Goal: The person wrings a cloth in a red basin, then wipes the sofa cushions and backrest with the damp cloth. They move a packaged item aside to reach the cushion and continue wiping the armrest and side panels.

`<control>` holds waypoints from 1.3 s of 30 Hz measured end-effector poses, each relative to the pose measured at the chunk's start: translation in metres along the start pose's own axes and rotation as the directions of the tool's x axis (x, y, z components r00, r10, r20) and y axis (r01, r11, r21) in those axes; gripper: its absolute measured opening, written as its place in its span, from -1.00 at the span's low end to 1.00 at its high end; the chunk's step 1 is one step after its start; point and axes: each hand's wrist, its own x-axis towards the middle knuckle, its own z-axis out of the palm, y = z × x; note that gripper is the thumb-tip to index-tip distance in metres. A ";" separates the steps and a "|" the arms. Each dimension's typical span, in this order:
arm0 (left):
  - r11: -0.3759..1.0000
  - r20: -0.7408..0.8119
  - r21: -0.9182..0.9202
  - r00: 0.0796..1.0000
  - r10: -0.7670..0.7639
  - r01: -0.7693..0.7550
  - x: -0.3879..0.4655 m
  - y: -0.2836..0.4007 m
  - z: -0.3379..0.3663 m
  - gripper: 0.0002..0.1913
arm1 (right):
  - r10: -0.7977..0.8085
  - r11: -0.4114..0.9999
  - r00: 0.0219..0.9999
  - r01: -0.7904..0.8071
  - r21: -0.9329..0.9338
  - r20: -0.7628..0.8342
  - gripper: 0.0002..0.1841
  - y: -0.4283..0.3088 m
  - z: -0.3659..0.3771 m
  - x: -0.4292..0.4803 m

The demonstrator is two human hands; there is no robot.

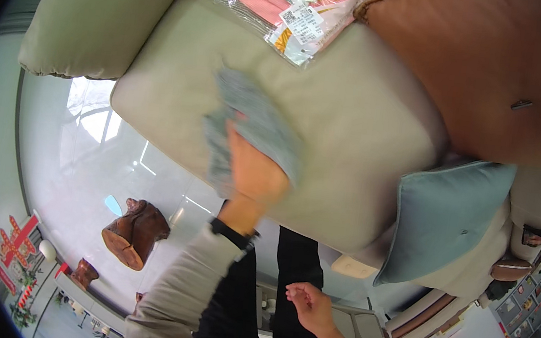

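My left hand (257,170) grips a grey-blue cloth (260,109) against the beige seat cushion (349,143) of a sofa. Both hand and cloth are blurred, and the cloth spreads past the fingers, hiding most of them. Lower down, my right hand (311,311) hangs in front of my dark trousers with loosely curled fingers and nothing in it. Beyond the cloth, a clear plastic package of pink fabric (265,3) lies on the seat, bearing a printed label.
A brown leather cushion (504,81) and a blue-grey pillow (446,226) rest along the right side. At upper left stands a green-beige sofa cushion (102,11). A carved wooden stump stool (135,236) stands on the glossy tiled floor (83,171).
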 end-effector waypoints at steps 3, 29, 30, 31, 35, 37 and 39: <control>0.921 -0.014 -0.320 0.973 0.230 -0.222 -0.020 0.037 -0.005 -0.14 | -0.153 0.978 0.983 0.166 0.126 -0.106 -0.81 -0.011 0.000 0.011; 0.968 0.060 -0.069 0.968 0.245 -0.240 -0.055 -0.001 0.038 -0.26 | -0.887 0.404 0.424 0.526 -0.748 -0.181 -0.59 -0.128 0.009 0.174; 0.965 0.026 -0.159 0.976 0.216 -0.209 -0.062 0.001 0.036 -0.25 | -0.915 0.331 0.383 0.540 -0.774 -0.124 -0.54 -0.121 0.006 0.162; 0.951 0.043 -0.244 0.978 0.206 -0.189 -0.065 0.001 0.034 -0.24 | -0.885 0.326 0.457 0.479 -0.815 -0.085 -0.53 -0.119 0.004 0.156; 0.937 0.010 -0.343 0.997 0.074 -0.066 -0.033 -0.021 0.028 -0.21 | -0.898 0.266 0.437 0.430 -0.863 -0.059 -0.51 -0.152 0.006 0.170; 0.988 -0.229 -0.152 0.973 -0.012 -0.023 -0.004 -0.045 0.025 -0.23 | -0.938 0.212 0.345 0.492 -0.845 -0.034 -0.52 -0.189 0.015 0.203; 0.998 -0.313 -0.048 0.948 -0.051 0.038 0.012 -0.069 0.021 -0.28 | -0.957 0.147 0.288 0.549 -0.823 0.021 -0.53 -0.218 0.031 0.227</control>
